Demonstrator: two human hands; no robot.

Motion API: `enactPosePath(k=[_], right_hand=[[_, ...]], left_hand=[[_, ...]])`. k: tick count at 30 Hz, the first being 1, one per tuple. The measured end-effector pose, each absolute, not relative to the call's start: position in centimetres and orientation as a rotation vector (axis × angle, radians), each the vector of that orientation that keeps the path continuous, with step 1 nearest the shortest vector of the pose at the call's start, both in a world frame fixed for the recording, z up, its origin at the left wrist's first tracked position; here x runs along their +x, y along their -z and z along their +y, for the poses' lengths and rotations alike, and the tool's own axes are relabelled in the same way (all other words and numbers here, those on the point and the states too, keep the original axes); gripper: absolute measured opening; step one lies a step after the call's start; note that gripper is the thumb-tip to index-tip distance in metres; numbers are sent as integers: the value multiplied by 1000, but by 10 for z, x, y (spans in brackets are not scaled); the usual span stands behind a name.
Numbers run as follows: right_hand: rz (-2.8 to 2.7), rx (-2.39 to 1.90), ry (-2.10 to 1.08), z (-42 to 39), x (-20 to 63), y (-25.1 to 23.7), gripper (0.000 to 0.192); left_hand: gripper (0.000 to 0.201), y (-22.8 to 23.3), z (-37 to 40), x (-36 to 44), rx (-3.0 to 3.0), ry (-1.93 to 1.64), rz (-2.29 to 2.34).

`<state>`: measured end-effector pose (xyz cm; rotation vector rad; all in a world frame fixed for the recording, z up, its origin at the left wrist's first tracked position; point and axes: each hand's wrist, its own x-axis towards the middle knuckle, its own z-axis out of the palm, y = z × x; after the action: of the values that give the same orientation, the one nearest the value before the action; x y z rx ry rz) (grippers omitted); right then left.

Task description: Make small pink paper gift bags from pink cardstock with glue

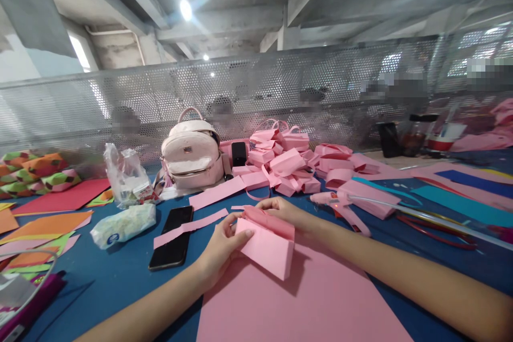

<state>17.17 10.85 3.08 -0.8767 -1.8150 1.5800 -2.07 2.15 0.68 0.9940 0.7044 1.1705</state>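
Both hands hold a folded pink paper box (267, 245) just above a large pink sheet (304, 304) on the blue table. My left hand (222, 248) grips its left end, thumb pressed on the front face. My right hand (282, 211) curls over the open top edge from behind. A long pink paper strip (190, 227) lies just left of the hands. A pink glue gun (342, 209) rests to the right of my right hand.
A heap of finished pink paper boxes (286, 165) sits behind the hands beside a small pink backpack (192, 155). A black phone (172, 238), a tissue pack (123, 224) and a plastic bag (126, 176) lie left. Coloured sheets (48, 224) cover both sides; perforated metal screen (256, 91) behind.
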Motion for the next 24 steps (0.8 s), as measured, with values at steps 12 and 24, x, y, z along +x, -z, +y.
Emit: enactPosePath(k=[12, 24], right_hand=[[-1971, -841, -1233, 83, 179, -69, 42], [-2093, -696, -671, 71, 179, -97, 27]], left_hand=[[42, -20, 31, -29, 1343, -1330, 986], [38, -66, 20, -47, 2214, -1430, 1242]])
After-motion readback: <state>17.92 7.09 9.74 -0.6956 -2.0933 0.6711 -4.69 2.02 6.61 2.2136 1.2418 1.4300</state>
